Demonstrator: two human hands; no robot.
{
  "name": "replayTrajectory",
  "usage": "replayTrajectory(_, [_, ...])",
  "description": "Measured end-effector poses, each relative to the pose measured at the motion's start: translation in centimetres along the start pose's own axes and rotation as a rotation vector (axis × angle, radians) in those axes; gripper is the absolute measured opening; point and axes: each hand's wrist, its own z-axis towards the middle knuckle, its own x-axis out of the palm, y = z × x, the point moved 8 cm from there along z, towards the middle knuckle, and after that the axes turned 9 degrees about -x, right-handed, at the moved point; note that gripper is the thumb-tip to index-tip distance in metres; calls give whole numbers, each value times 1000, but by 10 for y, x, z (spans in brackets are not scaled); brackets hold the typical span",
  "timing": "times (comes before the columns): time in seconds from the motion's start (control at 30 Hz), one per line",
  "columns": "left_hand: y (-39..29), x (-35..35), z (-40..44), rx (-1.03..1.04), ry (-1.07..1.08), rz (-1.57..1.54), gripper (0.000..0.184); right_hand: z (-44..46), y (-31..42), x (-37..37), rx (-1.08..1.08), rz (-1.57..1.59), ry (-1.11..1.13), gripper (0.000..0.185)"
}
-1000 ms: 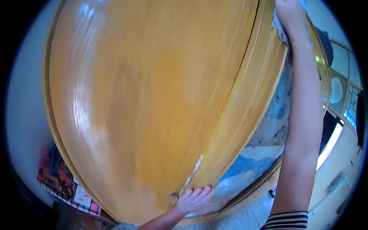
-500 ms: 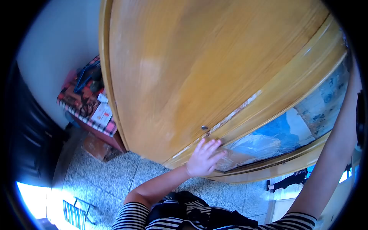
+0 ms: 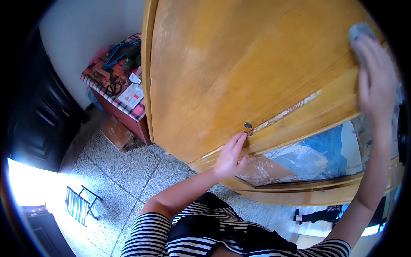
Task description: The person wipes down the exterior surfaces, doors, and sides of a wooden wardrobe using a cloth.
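Wooden cabinet [image 3: 239,55] | right hand [image 3: 379,73] gripping cloth [image 3: 358,31] | left hand [image 3: 230,159] empty, touching cabinet | table [image 3: 128,126] beside, stool [image 3: 77,206] on floor [image 3: 128,169]

Worn is a b/w striped shirt [image 3: 188,247], w/ short sleeves [image 3: 147,233] L & R of a black cloth layer [image 3: 267,243]; L hand [image 3: 230,159] & R hand [image 3: 376,79] are bare.

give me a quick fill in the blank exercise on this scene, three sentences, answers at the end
1. The left hand is by the round lock, while the cloth is under the ____ hand.
2. The clothes hanger on the checked tablecloth is coloured ____.
3. The left sleeve is patterned with dark and white ____.
Missing words: right; blue; stripes
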Motion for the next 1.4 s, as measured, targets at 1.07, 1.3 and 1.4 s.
replayTrajectory(1.07, [2, 31, -6, -154, -476, -53, 64, 10, 90, 13, -236, 2, 20, 22])
replayTrajectory(1.3, [4, 28, -13, -144, -567, -94, 62, 3, 88, 8, -340, -4, -162, 24])
replayTrajectory(1.4, [2, 23, -12, -112, -478, -107, 63, -21, 70, 30, -288, 50, -76, 27])
